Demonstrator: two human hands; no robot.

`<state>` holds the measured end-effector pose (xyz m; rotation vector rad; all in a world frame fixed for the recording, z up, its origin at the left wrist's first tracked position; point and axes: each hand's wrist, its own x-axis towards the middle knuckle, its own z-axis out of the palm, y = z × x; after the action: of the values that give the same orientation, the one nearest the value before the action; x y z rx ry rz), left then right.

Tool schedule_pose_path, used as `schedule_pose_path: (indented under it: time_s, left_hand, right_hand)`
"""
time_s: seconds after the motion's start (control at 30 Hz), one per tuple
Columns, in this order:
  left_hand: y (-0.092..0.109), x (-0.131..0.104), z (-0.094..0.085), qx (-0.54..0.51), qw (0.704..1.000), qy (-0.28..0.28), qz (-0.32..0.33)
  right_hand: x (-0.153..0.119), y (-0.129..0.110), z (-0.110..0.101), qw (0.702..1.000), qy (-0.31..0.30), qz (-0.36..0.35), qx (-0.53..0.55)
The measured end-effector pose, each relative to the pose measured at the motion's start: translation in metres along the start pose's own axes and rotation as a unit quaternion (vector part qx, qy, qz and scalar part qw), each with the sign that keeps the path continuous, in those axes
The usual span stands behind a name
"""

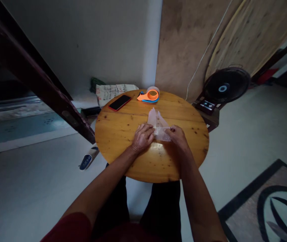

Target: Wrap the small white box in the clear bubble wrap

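Observation:
On the round wooden table (118,141), a translucent whitish plastic bag (161,133) lies between my hands, with two pointed ends sticking up toward the far side. My left hand (143,136) is closed at the bag's left edge, fingers curled on it. The right edge is pinched by my right hand (177,134). Beyond the bag sits an orange and blue tape dispenser (149,96) with a roll of tape. A dark-screened phone with a red edge (120,102) lies to its left.
A printed sack (113,91) is behind the table's far left edge. A round black fan (226,84) stands at the right on a small stand. A blue and white item (86,160) lies on the floor at left.

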<state>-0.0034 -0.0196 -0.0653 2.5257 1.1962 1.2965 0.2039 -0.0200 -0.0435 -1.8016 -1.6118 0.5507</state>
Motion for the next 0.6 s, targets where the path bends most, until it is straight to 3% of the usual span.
schedule_pose_path:
  time_s: [0.4, 0.5, 0.6]
  left_hand:
    - [0.002, 0.001, -0.003, -0.002, 1.000, -0.019, 0.003]
    - [0.001, 0.000, -0.002, -0.006, 1.000, -0.021, 0.008]
    - [0.001, 0.000, -0.002, -0.010, 1.000, -0.023, 0.011]
  right_hand:
    - [0.003, -0.009, 0.008, 0.999, 0.046, -0.017, 0.021]
    - [0.004, -0.018, 0.008, 0.995, 0.053, 0.013, 0.086]
    - [0.003, -0.033, 0.008, 0.981, 0.019, 0.045, 0.188]
